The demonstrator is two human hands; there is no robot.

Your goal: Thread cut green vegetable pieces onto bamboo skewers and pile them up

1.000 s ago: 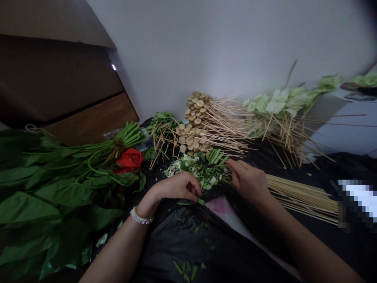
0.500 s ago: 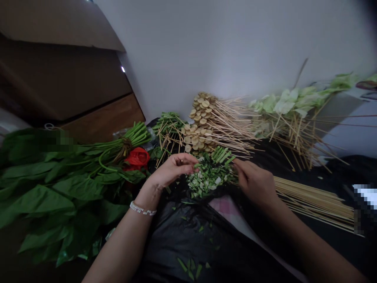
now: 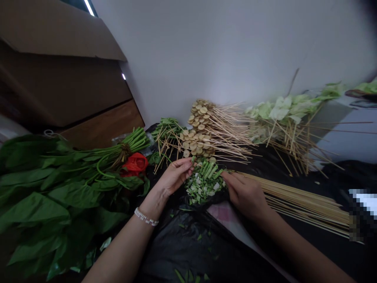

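My left hand (image 3: 177,173), with a beaded bracelet at the wrist, pinches a short green stem piece (image 3: 193,160) between thumb and fingertips. Opposite it, my right hand (image 3: 244,192) is closed on the end of a thin skewer, mostly hidden by the fingers. Several cut green stems (image 3: 209,169) sit side by side between the hands, seemingly threaded on that skewer. Just below them lies a heap of chopped green and white pieces (image 3: 203,188) on black plastic (image 3: 173,243).
Large leafy greens (image 3: 38,204) and a red bag (image 3: 134,164) lie left. Skewered round slices (image 3: 200,143) and skewered pale leaves (image 3: 279,108) stand along the wall. Bare skewers (image 3: 303,202) lie right. Cardboard boxes (image 3: 64,86) rise at the back left.
My right hand has moved left, bringing the stems closer to my left hand. The left hand's fingertips have closed together on a green piece. The view has shifted slightly.
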